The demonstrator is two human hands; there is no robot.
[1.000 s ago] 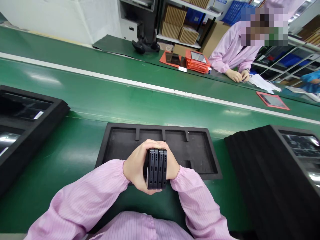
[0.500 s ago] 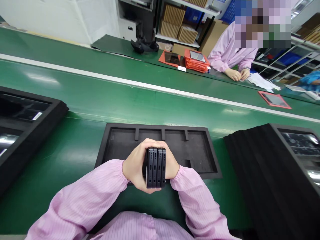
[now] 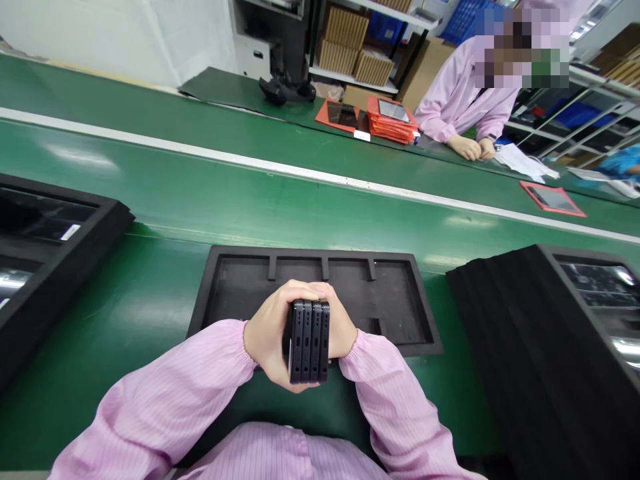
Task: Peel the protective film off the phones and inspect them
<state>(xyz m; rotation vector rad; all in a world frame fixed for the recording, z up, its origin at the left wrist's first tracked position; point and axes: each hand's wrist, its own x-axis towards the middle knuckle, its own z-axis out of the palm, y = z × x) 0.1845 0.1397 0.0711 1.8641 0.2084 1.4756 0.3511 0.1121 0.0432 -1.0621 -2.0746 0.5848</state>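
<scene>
Several dark phones stand on edge, pressed flat against one another, with their port ends facing me. From the left, my left hand wraps round the stack, thumb below and fingers over the top. My right hand closes on the stack from the right; its fingers are partly hidden behind the phones. Both hands are above the near part of a black foam tray, whose shallow compartments show no phones where I can see them.
Stacked black foam trays holding shiny devices rise at the right, and another tray with devices is at the left. Across the green bench, a person in a pink sleeve sits near red pouches and papers.
The stack of phones has dipped slightly toward me, its port ends a little lower in view. Both hands keep the same grip.
</scene>
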